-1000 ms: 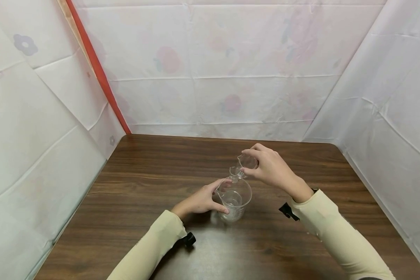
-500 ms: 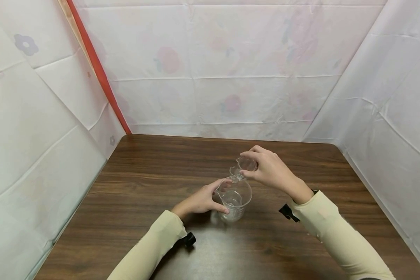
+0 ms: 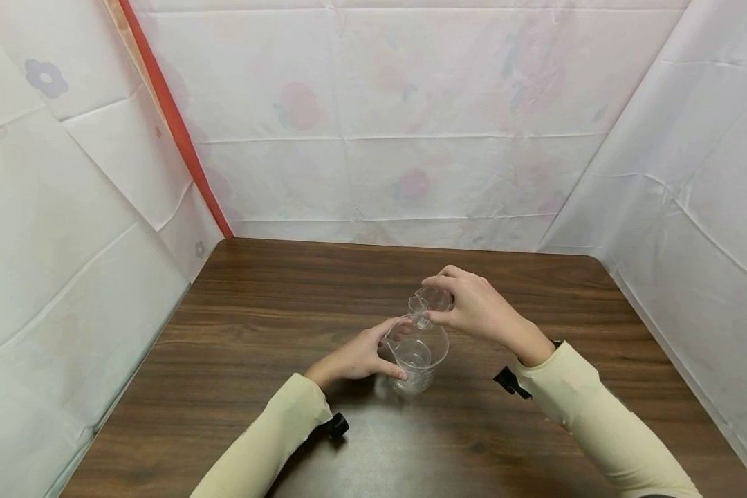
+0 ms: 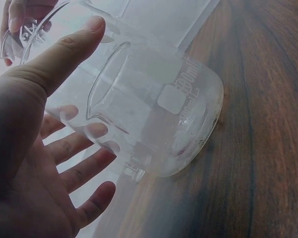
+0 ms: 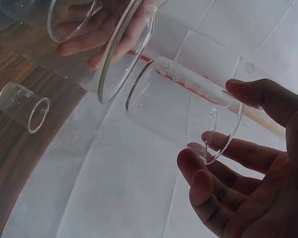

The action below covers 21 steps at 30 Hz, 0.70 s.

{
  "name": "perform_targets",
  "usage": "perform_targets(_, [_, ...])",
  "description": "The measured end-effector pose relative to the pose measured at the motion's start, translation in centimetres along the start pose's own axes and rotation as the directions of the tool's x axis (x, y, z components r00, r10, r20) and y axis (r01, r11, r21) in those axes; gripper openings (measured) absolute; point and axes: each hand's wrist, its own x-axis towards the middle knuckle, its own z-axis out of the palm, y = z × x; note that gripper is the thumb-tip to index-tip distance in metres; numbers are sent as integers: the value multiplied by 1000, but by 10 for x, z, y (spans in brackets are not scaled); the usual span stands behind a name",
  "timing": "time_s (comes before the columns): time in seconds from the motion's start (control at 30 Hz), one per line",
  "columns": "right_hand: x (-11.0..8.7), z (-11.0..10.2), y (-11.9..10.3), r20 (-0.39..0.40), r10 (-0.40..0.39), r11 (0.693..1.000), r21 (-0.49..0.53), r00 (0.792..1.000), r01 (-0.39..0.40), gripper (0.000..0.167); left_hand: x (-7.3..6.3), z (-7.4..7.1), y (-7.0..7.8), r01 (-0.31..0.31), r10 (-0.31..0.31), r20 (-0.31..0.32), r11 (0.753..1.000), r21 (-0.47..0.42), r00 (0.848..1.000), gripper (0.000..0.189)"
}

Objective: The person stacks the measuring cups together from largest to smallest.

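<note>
My left hand (image 3: pixel 360 354) grips a large clear glass beaker (image 3: pixel 432 375) on the table, thumb on the near side and fingers round the far side. Nested inside it is a smaller glass beaker (image 4: pixel 154 94); its spouted rim shows through the wall in the left wrist view. With thumb and fingertips, my right hand (image 3: pixel 478 304) pinches a medium beaker (image 5: pixel 169 106) by its rim, just behind the large beaker's rim. In the right wrist view this beaker has white graduation marks. A small beaker (image 5: pixel 20 106) stands on the table behind the large one.
A dark wood-grain table (image 3: pixel 274 290) lies under everything. White printed sheets (image 3: pixel 361 124) hang behind it and along both sides, with a red strip (image 3: pixel 174 124) at the left back corner. Black wrist straps show at both sleeves.
My right hand has come down and slightly left with the medium beaker, nearer the large beaker's rim. The left hand and the large beaker have stayed where they were.
</note>
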Motion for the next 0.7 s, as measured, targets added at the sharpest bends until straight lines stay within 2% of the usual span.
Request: perform_targets(0.7, [2, 6, -4, 77, -3, 1000, 21, 997, 1, 43, -1, -1, -2, -2, 2, 5, 1000, -2, 1000, 86])
